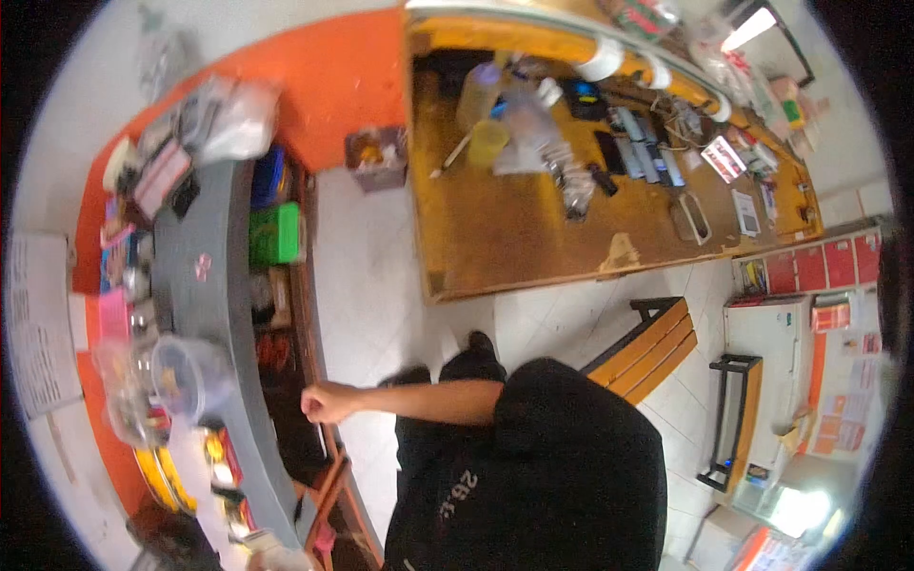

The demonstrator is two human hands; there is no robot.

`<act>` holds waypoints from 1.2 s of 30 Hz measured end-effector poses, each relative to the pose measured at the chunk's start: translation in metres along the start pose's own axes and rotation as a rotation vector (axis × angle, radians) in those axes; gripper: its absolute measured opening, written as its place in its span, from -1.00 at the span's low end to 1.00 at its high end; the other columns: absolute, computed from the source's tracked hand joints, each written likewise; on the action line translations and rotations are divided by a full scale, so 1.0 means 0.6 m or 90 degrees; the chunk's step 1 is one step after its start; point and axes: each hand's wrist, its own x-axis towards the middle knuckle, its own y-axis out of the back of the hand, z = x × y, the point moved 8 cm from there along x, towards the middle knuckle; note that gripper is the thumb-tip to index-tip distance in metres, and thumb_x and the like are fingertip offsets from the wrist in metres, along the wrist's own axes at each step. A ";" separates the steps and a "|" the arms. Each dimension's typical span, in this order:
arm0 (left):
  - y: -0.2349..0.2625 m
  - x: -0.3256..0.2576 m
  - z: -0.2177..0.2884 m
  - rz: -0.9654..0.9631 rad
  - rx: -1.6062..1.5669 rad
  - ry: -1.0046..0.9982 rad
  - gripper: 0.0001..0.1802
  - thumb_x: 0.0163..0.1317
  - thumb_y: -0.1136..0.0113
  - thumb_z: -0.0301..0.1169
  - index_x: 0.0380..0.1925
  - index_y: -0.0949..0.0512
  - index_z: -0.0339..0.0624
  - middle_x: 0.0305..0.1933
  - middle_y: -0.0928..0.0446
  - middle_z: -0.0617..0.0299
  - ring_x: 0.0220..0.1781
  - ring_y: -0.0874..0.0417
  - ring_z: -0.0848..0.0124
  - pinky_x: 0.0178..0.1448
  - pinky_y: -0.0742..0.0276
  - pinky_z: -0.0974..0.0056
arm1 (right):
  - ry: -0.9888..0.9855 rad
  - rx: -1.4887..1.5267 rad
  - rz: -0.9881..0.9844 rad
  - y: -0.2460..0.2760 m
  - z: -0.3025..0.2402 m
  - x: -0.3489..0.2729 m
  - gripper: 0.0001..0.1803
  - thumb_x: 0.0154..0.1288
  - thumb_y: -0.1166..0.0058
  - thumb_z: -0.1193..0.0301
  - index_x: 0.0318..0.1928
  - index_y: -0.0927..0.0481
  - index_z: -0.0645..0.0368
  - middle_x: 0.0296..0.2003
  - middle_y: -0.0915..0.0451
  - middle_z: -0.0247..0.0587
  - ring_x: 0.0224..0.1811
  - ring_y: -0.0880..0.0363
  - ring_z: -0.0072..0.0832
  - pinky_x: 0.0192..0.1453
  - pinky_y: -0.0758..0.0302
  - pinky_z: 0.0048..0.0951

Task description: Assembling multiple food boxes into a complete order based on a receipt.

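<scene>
The head view looks steeply down on a person in a black shirt standing on a pale tiled floor (376,285) between two work surfaces. Only one of the hands shows: an arm stretches across the body to the picture's left and ends in a hand (322,403) curled into a loose fist, fingers together, with nothing visibly held. Which arm it is I cannot tell for certain, and the other hand is out of sight.

The fist hovers just beside the inner edge of the long grey curved desk (205,285), above its dark lower shelves, close to a clear round plastic tub (186,376) standing on the desk top among small colourful packets. A green plastic box (276,233) sits on a shelf further along.

Behind, the worn yellow wooden desk (514,238) carries phones (640,152), bottles and small tools spread flat, seemingly within easy reach of the wooden-slatted chair (647,347).
</scene>
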 end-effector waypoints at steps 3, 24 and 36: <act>-0.076 0.053 0.012 0.017 0.002 0.003 -0.78 0.23 -0.16 -0.50 -0.20 -0.58 -0.46 -0.19 -0.64 0.05 -0.17 -0.62 0.44 -0.16 -0.53 0.31 | -0.060 0.078 0.050 0.121 -0.025 -0.119 -0.74 0.21 -0.21 0.32 -0.15 -0.59 0.18 -0.30 -0.67 -0.18 -0.32 -0.66 -0.37 -0.21 -0.58 -0.33; -0.422 0.487 0.589 -0.107 -0.036 -0.270 -0.96 0.36 -0.14 -0.56 -0.23 -0.55 -0.27 -0.37 -0.48 0.37 -0.36 -0.40 0.64 -0.32 -0.31 0.47 | -0.002 0.219 0.541 0.757 -0.017 -0.696 -0.68 0.39 -0.19 0.32 0.04 -0.53 0.22 -0.25 -0.59 -0.29 -0.24 -0.60 -0.58 -0.24 -0.58 -0.48; -0.614 0.756 1.178 -0.095 0.038 -0.558 -0.64 0.45 -0.07 -0.25 0.06 -0.57 -0.29 -0.04 -0.61 0.19 -0.02 -0.55 0.49 0.08 -0.45 0.35 | 0.252 0.035 0.883 1.153 -0.287 -1.012 -0.80 0.40 -0.16 0.43 -0.07 -0.54 0.27 -0.34 -0.62 -0.38 -0.37 -0.56 -0.67 -0.31 -0.54 -0.59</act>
